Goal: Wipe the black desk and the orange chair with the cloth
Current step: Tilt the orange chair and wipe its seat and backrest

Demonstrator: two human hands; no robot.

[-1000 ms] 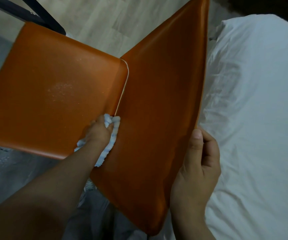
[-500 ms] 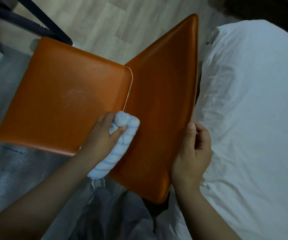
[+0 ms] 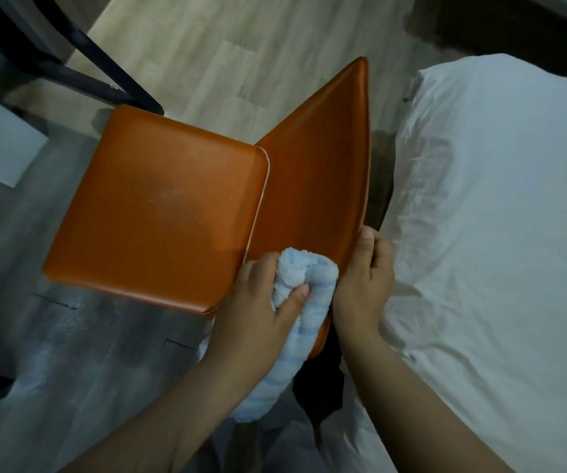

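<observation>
The orange chair (image 3: 159, 220) is seen beside a white bed (image 3: 497, 216). A blue-striped cloth (image 3: 304, 302) is gripped by the curled left hand (image 3: 261, 302) and pressed against the chair's backrest, near its lower edge. The backrest's edge, on the side toward the bed, is held by the right hand (image 3: 365, 281), with the thumb on the front.

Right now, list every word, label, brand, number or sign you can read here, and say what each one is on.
None: no readable text shows in this view.
The orange chair, the cloth, the white bedding, the floor and the black frame carry no legible lettering.
</observation>
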